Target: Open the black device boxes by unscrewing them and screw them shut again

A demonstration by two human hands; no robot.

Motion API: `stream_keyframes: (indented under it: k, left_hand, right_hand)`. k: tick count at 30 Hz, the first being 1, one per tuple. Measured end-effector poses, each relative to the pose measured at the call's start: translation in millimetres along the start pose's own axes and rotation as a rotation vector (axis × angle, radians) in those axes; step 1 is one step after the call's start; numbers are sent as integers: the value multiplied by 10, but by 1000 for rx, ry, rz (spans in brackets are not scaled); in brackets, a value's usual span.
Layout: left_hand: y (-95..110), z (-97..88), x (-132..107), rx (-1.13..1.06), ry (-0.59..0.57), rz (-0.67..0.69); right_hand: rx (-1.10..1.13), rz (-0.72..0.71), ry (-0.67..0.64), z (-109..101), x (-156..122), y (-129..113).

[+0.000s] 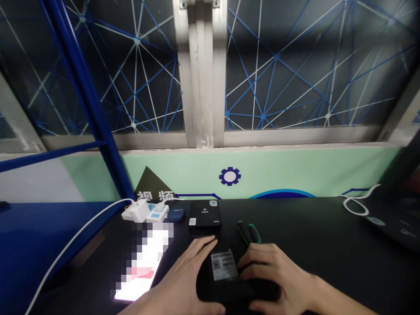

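A black object with a white printed label (225, 265) lies between my hands on the black tabletop; its dark outline blends into the table, so I cannot tell its full shape. My left hand (183, 280) lies along its left side, fingers stretched forward and thumb apart near the front edge. On the other side, my right hand (278, 275) has its fingers curled over the right edge of the labelled object, the thumb lower at the front. Just beyond the right hand's knuckles are two black-and-green tool handles (248, 232); the tool's other end is hidden.
A black box (205, 214) stands at the back of the table. Left of it are a dark blue case (176, 214), a white power strip (158, 212) with a plugged-in adapter and cable, and a lit phone screen (144, 262). A black device (393, 229) and white cable (356, 207) lie far right.
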State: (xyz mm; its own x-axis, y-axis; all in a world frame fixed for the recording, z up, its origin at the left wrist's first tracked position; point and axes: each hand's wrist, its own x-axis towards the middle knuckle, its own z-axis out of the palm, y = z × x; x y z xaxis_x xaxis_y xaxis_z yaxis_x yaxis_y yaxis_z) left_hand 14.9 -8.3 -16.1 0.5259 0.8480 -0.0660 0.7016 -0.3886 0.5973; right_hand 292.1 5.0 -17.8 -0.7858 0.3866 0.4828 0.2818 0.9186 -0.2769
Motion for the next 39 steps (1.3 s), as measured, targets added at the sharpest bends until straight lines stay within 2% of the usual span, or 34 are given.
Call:
stream_keyframes:
  k: [2,4,8,13,21,25,32,39]
  left_hand:
    - [-10,5,-13,-7,17,-4]
    - [-27,18,-22,-10,33,-8]
    - [-49,37,-24,-3,59,-10]
    - [-49,26,-24,0,82,13]
    - [5,27,-23,6,121,-12]
    - [-21,37,-2,20,142,-10]
    - [22,5,37,13,149,12]
    - [49,11,27,54,288,99]
  right_hand:
    - [66,22,30,-17,-4,14]
    - [40,80,95,-36,-16,50]
    - [-226,303,207,-65,-44,154]
    - [-394,525,96,-49,-47,163]
    - [-557,729,-49,8,-9,89]
    - [-580,780,-50,44,-31,88]
    - [-497,809,-59,66,-13,42]
    - [-439,816,-22,35,11,53]
